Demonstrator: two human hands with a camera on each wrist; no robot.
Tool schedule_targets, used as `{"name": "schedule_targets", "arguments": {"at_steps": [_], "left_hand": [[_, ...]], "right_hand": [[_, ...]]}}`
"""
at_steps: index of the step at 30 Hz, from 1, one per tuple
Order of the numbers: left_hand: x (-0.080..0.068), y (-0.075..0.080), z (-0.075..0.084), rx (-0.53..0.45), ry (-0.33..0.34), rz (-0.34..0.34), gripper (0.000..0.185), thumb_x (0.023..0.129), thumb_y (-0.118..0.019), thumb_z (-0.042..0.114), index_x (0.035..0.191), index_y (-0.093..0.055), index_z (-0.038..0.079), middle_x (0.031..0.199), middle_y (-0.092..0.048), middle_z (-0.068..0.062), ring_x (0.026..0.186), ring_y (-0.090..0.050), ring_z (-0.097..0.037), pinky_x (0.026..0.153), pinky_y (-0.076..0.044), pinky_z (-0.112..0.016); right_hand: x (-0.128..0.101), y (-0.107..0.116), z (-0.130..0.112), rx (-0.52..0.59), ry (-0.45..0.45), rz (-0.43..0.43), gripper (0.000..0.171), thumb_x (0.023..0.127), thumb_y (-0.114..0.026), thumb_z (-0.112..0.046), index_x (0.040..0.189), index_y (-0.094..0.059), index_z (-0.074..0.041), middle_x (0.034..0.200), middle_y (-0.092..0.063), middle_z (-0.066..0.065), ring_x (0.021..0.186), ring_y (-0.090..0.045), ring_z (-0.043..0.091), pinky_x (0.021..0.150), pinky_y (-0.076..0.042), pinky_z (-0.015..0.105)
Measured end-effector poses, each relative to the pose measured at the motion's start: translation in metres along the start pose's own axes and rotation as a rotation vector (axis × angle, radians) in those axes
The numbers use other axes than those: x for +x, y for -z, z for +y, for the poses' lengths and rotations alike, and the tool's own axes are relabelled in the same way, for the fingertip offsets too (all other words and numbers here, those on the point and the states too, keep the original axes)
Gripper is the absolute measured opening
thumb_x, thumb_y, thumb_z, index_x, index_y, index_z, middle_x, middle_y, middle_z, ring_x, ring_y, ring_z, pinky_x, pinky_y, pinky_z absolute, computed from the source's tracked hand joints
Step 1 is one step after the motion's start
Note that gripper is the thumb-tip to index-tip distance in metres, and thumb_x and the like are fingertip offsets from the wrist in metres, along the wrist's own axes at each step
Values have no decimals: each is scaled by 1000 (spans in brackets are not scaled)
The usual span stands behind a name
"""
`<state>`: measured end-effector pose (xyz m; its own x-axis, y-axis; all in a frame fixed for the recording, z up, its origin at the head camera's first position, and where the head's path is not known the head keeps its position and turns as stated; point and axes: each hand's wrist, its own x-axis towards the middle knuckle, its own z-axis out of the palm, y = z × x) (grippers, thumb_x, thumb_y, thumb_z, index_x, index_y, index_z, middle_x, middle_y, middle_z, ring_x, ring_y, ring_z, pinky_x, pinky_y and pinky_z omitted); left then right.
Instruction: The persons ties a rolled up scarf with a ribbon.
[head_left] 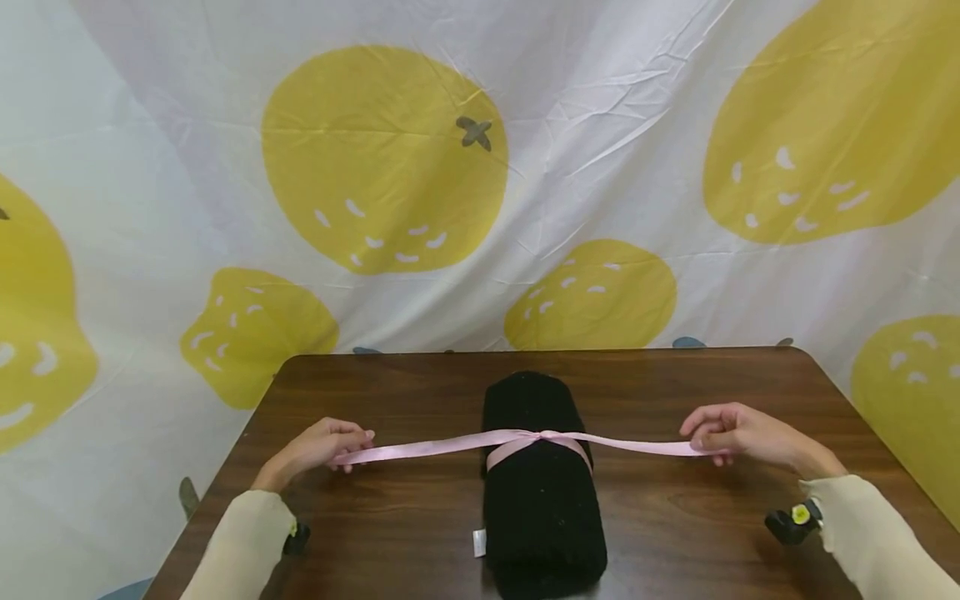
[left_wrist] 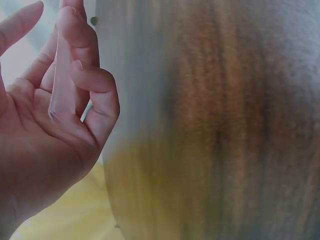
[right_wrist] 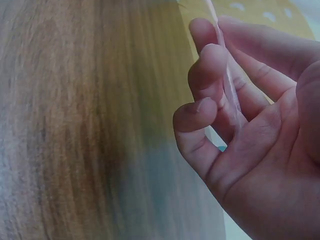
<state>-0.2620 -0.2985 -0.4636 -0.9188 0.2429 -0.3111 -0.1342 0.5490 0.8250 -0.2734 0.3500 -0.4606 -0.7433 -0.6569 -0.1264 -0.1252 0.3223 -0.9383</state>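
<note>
Evidently, ribbon: the pink ribbon [head_left: 450,446] ran crosswise, knotted atop the black rolled towel [head_left: 542,483].
Left hand [head_left: 318,450]: pinched its end; roll lay to its right.
Right hand [head_left: 738,433]: gripped the other end; roll to its left.
Towel axis: front-to-back on the wooden table [head_left: 390,533], midway between both hands.

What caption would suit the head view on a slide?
Left hand and right hand hold the ends of a pink ribbon crossed over a rolled black cloth on a wooden table.
</note>
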Motion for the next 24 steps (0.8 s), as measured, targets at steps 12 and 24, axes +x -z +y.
{"name": "schedule_targets", "arguments": {"at_steps": [12,24], "left_hand": [[2,-1,-9,18,35,-45,38,98,-59,38,108,-70,4,83,-64,-4,76,-58,-18,68,-48,-32],[3,11,-22,-192,-18,-318,42,105,-44,24,127,-55,-11,90,-56,0,84,-57,-15,73,-48,-26]], "right_hand": [[0,0,15,-67,-18,25,25,99,-55,-6,115,-57,13,86,-69,17,72,-65,20,62,-52,28],[2,3,20,-118,-128,24,33,105,-46,-16,120,-58,11,91,-67,11,80,-65,18,70,-53,29]]}}
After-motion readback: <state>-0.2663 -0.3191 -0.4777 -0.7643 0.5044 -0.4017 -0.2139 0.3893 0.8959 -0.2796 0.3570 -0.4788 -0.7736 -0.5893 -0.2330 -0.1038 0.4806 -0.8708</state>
